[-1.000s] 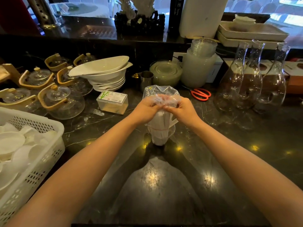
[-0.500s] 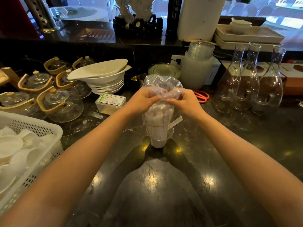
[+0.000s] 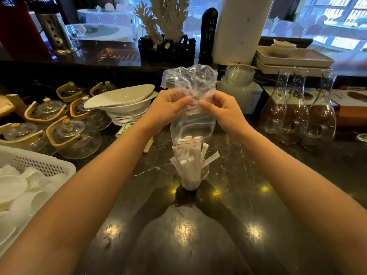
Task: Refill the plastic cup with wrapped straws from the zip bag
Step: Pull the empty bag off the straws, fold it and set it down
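Head view: both hands pinch the clear crinkled zip bag (image 3: 191, 108), upended above the small clear plastic cup (image 3: 195, 180) on the dark marble counter (image 3: 248, 185). Left hand (image 3: 168, 108) and right hand (image 3: 224, 111) are closed on the bunched plastic near its top, fingertips nearly meeting. The bag's red-lined mouth faces down, long axis upright. White paper-wrapped straws (image 3: 188, 163) stand in one cup, too many to count, fanning slightly right.

Cup at the tabletop's middle, under the bag

Wrapped straws (image 3: 190, 165) stand in the plastic cup (image 3: 204, 173) on the tabletop (image 3: 198, 235); zip bag (image 3: 191, 108) above; basket (image 3: 39, 167) left, carafes (image 3: 297, 116) right.
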### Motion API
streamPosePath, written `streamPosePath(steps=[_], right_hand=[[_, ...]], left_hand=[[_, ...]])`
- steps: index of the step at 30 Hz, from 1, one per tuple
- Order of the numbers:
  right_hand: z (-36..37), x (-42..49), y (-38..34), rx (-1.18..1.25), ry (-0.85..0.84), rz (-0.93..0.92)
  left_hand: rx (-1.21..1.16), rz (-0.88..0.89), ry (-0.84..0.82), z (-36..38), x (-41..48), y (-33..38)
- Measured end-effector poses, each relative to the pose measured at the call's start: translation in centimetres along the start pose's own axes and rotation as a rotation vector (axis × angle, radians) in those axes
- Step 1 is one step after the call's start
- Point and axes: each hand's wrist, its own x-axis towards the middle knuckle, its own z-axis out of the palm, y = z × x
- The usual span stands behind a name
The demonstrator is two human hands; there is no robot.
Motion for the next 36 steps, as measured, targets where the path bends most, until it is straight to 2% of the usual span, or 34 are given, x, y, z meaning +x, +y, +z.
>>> streamPosePath(steps=[6,14,18,22,27,31,36], right_hand=[[-0.4,0.3,-0.8,0.107,-0.103,0.127],[-0.4,-0.5,-0.4,0.17,-0.063,0.209],[-0.2,-1.4,-0.2,0.138,-0.14,0.22],[-0.2,-1.9,-0.4,0.03,-0.219,0.255],[-0.5,-2.2,-0.6,-0.051,-0.261,0.283],[-1.4,-2.4,-0.3,-0.124,-0.267,0.32],[-2.8,-2.5,0.3,-0.233,-0.272,0.318]], left_hand=[[-0.162,-0.067,0.055,-0.4,0.1,-0.2],[-0.36,-0.144,0.135,-1.3,-0.7,-0.7],[-0.34,-0.12,0.282,-2.1,-0.9,-1.1],[-0.223,-0.13,0.309,-2.6,-1.3,-1.8],[-0.206,-0.149,0.359,-3.3,-1.9,-2.7],[-0.263,-0.166,0.3,-4.5,-2.8,-3.3],[-0.373,-0.128,0.106,-6.4,-5.0,-4.3]])
